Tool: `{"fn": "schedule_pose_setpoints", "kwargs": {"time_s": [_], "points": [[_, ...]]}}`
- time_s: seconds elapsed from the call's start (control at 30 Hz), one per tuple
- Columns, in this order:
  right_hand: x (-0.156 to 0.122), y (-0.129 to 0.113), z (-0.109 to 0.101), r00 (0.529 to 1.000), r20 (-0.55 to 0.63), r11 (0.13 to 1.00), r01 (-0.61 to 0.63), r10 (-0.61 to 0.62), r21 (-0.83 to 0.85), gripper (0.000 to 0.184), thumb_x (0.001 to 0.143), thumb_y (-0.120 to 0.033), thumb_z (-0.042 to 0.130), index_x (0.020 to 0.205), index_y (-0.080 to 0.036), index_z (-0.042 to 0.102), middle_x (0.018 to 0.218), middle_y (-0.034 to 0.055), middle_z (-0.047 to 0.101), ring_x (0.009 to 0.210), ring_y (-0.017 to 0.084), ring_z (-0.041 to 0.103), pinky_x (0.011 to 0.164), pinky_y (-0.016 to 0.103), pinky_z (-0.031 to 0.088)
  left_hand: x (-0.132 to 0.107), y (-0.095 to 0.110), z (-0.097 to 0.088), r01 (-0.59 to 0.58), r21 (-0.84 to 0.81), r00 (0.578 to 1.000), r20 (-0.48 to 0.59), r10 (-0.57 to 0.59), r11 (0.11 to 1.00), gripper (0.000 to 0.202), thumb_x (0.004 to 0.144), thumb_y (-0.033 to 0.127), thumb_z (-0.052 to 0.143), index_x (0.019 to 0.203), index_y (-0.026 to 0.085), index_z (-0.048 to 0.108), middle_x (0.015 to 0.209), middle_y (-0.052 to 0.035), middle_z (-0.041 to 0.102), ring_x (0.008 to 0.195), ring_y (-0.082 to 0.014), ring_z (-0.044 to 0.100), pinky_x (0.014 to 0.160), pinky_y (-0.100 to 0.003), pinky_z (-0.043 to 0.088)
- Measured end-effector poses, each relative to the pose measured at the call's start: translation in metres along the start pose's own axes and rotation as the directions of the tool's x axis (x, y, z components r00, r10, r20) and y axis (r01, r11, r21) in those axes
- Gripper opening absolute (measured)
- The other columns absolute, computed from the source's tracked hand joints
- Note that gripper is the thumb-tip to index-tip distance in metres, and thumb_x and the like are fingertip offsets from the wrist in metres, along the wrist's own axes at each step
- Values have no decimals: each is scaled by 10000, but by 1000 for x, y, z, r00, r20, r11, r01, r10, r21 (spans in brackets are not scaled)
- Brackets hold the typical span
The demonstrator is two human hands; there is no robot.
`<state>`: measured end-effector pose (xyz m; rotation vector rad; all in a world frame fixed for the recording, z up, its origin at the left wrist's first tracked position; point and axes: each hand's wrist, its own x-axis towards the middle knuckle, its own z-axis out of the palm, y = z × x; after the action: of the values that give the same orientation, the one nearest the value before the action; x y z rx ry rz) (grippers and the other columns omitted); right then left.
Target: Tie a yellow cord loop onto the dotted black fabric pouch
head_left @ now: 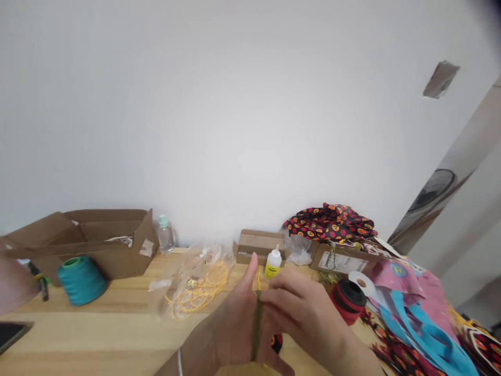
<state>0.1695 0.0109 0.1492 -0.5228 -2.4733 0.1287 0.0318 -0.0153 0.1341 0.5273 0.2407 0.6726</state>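
Observation:
Olive-green cord [257,329] runs in a band across the palm of my left hand [233,326], at the lower middle of the head view. The thumb of that hand points up and its fingers stretch out away from me, partly hidden. My right hand [307,313] is closed, with its fingertips pinching the cord near the base of the left thumb. Just behind the hands stands a white glue bottle [273,263] with a yellow label. Part of a dark patterned item [276,343] shows below the right hand.
On the left are a cardboard box [117,261], a teal thread cone [81,281] and a clear bottle [165,235]. Yellow cord [191,297] lies beside a plastic bag. A red-and-black spool [348,302], blue ribbon [434,339] and patterned fabric [331,222] crowd the right.

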Motion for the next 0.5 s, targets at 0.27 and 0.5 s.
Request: {"fn": "schedule_pose_setpoints", "kwargs": {"time_s": [0.27, 0.5], "points": [[6, -5, -4, 995, -104, 999, -3, 7, 41, 123, 786, -152, 481, 797, -193, 596, 745, 33, 589, 673, 145, 507, 556, 246, 386, 4, -7, 5, -97, -58, 995, -5, 97, 994, 686, 758, 621, 172, 1050, 114, 530, 963, -158, 613, 912, -284, 540, 744, -436, 388], [-18, -17, 33, 894, -396, 944, -75, 207, 323, 84, 682, -103, 581, 708, -183, 574, 669, 25, 581, 642, 143, 532, 570, 249, 430, 0, -3, 7, -544, 11, 838, -40, 544, 839, 474, 848, 243, 195, 1316, 164, 194, 1173, -127, 508, 1135, -192, 413, 990, -373, 160]]}}
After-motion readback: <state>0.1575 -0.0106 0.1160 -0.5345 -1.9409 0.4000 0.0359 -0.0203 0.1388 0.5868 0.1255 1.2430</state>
